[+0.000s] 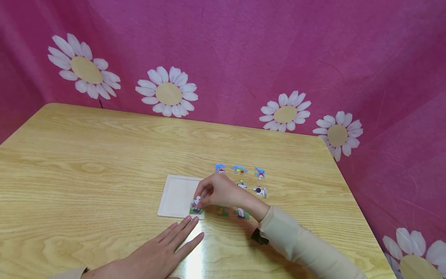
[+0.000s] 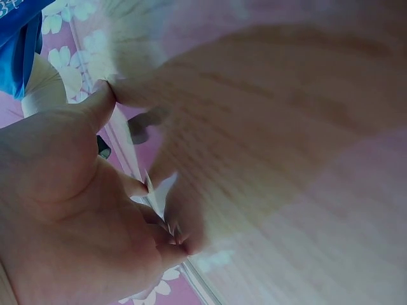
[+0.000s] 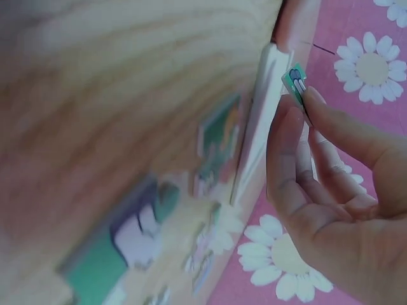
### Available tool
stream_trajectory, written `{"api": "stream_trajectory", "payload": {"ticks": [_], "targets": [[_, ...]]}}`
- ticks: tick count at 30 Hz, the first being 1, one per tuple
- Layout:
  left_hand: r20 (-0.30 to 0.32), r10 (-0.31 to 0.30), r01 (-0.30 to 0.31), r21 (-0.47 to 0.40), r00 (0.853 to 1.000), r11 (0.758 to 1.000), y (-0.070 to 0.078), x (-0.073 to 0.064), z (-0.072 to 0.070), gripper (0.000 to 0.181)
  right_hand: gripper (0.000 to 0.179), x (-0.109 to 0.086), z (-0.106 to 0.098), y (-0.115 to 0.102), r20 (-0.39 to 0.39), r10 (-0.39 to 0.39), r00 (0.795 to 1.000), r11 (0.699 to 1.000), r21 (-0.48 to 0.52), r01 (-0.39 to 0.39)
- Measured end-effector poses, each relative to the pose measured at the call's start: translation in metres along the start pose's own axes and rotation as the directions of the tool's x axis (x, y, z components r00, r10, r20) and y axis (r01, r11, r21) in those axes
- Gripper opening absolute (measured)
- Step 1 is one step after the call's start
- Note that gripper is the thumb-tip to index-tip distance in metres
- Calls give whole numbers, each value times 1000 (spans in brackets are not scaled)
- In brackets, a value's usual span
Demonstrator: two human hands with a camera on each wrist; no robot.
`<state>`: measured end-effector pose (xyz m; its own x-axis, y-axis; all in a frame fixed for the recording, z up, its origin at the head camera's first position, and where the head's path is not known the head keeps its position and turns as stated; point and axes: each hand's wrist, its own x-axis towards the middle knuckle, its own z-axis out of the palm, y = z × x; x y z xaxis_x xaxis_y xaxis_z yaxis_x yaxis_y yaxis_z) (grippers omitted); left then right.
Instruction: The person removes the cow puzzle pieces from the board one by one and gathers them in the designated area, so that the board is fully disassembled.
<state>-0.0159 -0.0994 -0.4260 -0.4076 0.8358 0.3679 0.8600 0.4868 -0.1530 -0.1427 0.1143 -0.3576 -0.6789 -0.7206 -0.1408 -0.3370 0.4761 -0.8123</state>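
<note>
My right hand [image 1: 224,190] pinches a jigsaw puzzle piece [image 1: 196,209] between thumb and fingers, over the front right corner of a shallow white puzzle tray [image 1: 178,195]. In the right wrist view, the green edge of the same piece [image 3: 294,81] sticks out past the fingertips. My left hand [image 1: 156,250] lies palm down on the table with its fingers straight, and its fingertips are right at the tray's front edge. The left wrist view shows the palm side of the left hand [image 2: 82,203], above a reflecting tabletop.
Several loose puzzle pieces lie in rows right of the tray, among them a soccer-ball piece [image 1: 260,191] and a blue-sky piece [image 1: 220,167]. My right forearm partly covers the rows. Behind the wooden table [image 1: 104,155] hangs a pink flowered cloth [image 1: 226,58].
</note>
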Motion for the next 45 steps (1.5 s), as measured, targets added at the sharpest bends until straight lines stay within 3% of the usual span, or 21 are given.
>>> {"api": "stream_trajectory", "payload": {"ticks": [10,16,24,35,42,45], "targets": [[-2,8,-7,18,1000,1000,-1,0,0,96,5,-23,-23,6,-42,-24,999,1000,16,25],[4,2,-2,1,1000,1000,-1,1,1,95,5,-46,-41,21,-85,36,996,999,23,-35],[-32,12,-10,61,999,998,-1,1,3,98,5,-82,-60,41,-111,138,984,990,21,-137],[-43,13,-9,71,999,997,-1,0,5,98,4,-114,-70,59,-69,222,973,975,45,-219],[-46,16,-14,46,999,999,-1,0,5,98,5,-121,-68,66,-59,267,962,963,64,-263],[-55,15,-13,42,998,999,-1,0,5,96,7,-122,-67,67,-80,251,965,968,8,-251]]}}
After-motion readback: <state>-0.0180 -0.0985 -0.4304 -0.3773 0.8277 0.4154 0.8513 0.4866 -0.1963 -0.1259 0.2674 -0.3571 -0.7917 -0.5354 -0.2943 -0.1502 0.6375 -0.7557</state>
